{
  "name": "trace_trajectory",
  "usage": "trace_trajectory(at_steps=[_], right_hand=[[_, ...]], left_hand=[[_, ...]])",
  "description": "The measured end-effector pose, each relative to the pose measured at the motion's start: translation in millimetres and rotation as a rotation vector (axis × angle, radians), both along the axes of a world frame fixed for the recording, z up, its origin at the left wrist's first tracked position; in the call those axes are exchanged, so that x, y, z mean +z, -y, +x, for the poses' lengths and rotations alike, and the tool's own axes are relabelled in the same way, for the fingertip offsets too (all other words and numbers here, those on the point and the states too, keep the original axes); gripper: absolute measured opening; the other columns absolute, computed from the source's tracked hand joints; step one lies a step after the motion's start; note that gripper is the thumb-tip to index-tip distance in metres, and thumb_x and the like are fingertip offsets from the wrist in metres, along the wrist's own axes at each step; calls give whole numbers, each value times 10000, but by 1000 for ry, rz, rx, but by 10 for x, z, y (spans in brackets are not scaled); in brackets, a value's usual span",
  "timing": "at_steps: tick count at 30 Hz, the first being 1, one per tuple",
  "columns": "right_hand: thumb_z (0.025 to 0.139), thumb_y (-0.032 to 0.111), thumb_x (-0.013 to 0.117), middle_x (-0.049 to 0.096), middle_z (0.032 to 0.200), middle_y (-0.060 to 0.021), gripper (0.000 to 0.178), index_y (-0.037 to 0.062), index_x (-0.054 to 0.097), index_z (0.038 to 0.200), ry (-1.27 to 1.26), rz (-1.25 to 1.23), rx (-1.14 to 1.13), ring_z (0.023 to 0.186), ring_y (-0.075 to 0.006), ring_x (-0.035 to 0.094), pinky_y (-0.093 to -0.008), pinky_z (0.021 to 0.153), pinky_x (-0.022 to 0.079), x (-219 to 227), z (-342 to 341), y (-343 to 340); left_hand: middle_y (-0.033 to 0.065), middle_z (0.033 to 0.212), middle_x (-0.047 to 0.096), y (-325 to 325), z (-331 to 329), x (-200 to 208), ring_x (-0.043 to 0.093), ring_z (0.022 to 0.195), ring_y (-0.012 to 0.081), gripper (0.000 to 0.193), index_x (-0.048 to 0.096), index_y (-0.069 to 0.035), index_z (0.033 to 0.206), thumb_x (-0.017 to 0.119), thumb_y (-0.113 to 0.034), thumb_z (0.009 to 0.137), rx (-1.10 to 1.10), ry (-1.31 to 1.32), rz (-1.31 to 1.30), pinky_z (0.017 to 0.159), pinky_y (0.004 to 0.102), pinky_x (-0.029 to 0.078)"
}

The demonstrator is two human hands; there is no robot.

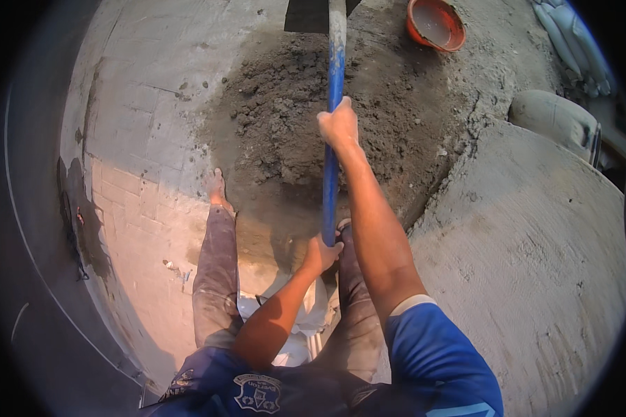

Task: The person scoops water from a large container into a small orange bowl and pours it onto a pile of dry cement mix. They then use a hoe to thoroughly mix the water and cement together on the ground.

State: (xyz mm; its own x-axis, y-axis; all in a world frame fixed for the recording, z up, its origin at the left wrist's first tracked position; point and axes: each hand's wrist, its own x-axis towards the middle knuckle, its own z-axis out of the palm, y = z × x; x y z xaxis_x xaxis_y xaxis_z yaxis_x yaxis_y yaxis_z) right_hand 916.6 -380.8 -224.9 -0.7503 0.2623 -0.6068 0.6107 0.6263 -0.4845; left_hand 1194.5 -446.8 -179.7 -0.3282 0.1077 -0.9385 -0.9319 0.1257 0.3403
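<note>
A hoe with a long blue handle [329,187] runs upright through the middle of the view, its upper end smeared with grey. The dark flat blade [306,17] shows at the top edge, partly cut off. My right hand [340,125] is wrapped round the handle about halfway up. Lower down, my left hand [322,254] grips the handle's near end, close to my right knee. Beneath the handle spreads a heap of wet grey mortar [278,118], lumpy and loose.
An orange basin [435,25] of greyish liquid stands beyond the heap at the right. Pale sacks [567,38] and a rounded whitish container [555,118] lie farther right. A rough cement slab [522,257] borders the right side. My bare left foot [217,189] rests beside the mortar.
</note>
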Motion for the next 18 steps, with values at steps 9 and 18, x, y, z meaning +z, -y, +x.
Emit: trace_trajectory(at_steps=[9, 18], right_hand=[[796, 115, 620, 685, 1024, -265, 419, -111, 599, 1148, 290, -57, 230, 936, -344, 707, -397, 811, 566, -11, -787, 209], [801, 113, 552, 620, 1066, -357, 458, -98, 440, 1191, 298, -6, -60, 1019, -472, 629, -478, 911, 497, 827, 1339, 39]], left_hand=[[48, 633, 556, -206, -781, 1015, 512, 440, 143, 205, 580, -6, 980, 619, -7, 778, 389, 167, 177, 414, 303, 393], [50, 639, 576, 526, 1082, 1799, 557, 495, 153, 121, 596, -42, 866, 673, -59, 775, 35, 352, 245, 479, 297, 444]])
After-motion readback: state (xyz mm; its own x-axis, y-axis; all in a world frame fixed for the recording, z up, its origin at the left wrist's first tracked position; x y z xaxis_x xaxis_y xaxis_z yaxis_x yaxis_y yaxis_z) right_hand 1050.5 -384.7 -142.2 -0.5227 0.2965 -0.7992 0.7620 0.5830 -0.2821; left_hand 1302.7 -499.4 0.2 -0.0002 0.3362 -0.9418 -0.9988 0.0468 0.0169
